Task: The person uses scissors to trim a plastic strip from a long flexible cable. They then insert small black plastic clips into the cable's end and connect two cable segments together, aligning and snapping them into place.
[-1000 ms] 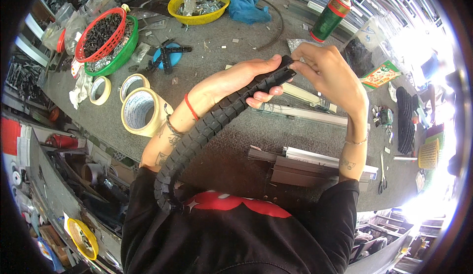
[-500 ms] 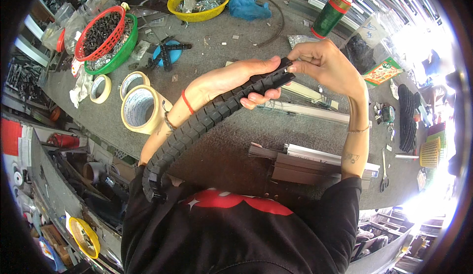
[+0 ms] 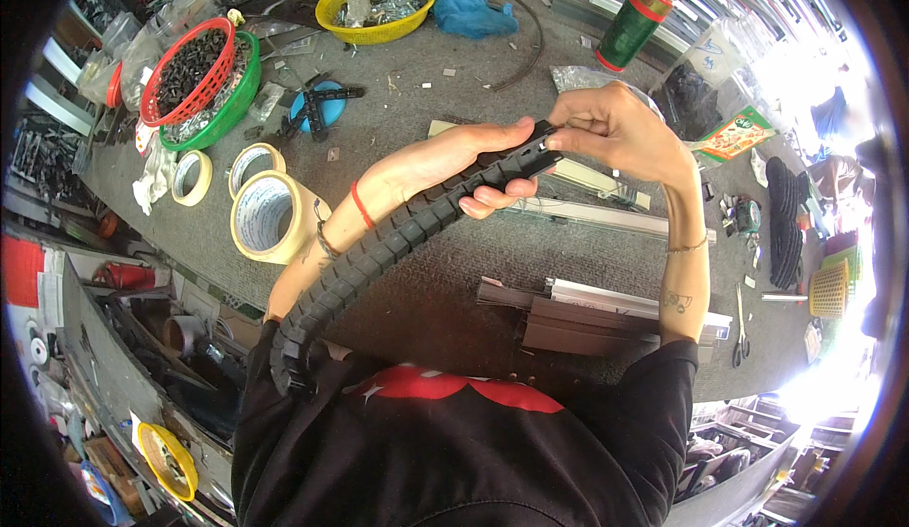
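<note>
A black segmented cable chain [image 3: 379, 250] curves from my left upper arm up to the middle of the view. Its far end lies in my left hand [image 3: 473, 153], with the thumb along the top and the fingertips wrapped round from below. My right hand [image 3: 606, 129] is pinched against that end of the chain. Between its thumb and finger shows a tiny pale spot, too small to name; the fingers hide the rest. Past the chain, pale strips [image 3: 606, 184] lie on the grey bench top [image 3: 426, 309].
At the left stand rolls of masking tape [image 3: 265, 213] and red [image 3: 189, 71] and green [image 3: 248, 91] baskets of small parts. Farther back are a yellow basket [image 3: 379, 27], a blue cloth [image 3: 464, 1] and a spray can [image 3: 632, 25]. Scissors [image 3: 740, 338] lie at the right, near metal profiles [image 3: 587, 328].
Both hands have shifted very slightly left with the chain, which is turned a little about its length. The right hand's pinch stays at the chain's end.
</note>
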The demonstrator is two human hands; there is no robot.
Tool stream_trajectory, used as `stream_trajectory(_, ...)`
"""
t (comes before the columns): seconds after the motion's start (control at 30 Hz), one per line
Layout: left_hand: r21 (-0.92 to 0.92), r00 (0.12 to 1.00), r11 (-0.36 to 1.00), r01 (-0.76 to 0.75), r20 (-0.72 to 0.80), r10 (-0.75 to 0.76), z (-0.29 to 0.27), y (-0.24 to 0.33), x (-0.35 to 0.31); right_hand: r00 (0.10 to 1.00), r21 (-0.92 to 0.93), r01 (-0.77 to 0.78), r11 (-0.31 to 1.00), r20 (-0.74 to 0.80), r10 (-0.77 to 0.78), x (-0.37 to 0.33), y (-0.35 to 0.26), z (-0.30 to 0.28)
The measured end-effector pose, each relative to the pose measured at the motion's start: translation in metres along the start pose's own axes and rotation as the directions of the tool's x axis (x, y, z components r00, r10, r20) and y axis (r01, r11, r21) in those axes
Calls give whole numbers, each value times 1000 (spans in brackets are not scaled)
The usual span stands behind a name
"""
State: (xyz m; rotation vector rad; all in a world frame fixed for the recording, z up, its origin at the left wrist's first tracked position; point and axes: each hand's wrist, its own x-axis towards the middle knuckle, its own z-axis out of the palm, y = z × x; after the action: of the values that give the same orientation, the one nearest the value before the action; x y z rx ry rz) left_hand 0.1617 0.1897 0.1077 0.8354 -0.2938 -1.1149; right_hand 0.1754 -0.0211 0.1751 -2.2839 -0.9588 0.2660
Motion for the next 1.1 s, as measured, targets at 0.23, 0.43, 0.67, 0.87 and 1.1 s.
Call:
stream_trajectory(0.23, -43, 1000, 999, -1, -24, 0, 0, 0, 1, 1000, 67, 22, 998, -12, -21, 2, 6, 3)
stream_trajectory(0.43, 27, 997, 997, -66, -32, 67, 8, 2, -4, 998, 303, -8, 953, 59, -11, -1, 7, -3)
stream_trajectory(0.67, -5, 996, 996, -91, 7, 91, 18, 3, -7, 992, 455, -8, 890, 118, -51, -3, 3, -7)
stream_trajectory(0.87, 21, 995, 995, -96, -6, 97, 20, 2, -8, 986, 452, -58, 890, 164, -18, -6, 2, -10)
stream_trajectory(1.1, -32, 987, 987, -159, -24, 158, 8, 4, -1, 996, 443, -47, 895, -49, 77, 3, 1, 2)
